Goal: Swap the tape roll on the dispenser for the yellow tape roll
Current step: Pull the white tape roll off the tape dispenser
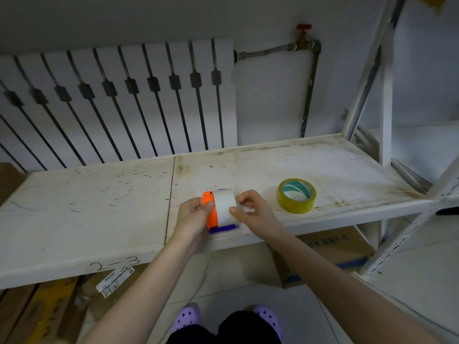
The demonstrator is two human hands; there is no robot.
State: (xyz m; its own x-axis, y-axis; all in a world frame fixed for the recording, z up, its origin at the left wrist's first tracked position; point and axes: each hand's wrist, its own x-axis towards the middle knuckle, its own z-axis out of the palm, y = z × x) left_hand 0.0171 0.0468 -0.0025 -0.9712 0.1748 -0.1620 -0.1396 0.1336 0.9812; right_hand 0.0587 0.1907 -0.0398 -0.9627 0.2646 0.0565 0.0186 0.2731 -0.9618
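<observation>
An orange and blue tape dispenser (pixel 211 214) carrying a white tape roll (pixel 225 206) stands near the front edge of the white shelf (pixel 87 199). My left hand (pixel 193 217) grips the dispenser's orange side. On the white roll's right side my right hand (pixel 250 211) is closed, thumb on its face. The yellow tape roll (pixel 296 199) lies flat on the shelf to the right, apart from my right hand.
A radiator (pixel 119 100) and a pipe with a red valve (pixel 304 28) back the shelf. A shelf upright (pixel 386 108) rises at the right. Cardboard boxes (pixel 330 252) sit under the shelf, and my purple shoes (pixel 188 316) are on the floor.
</observation>
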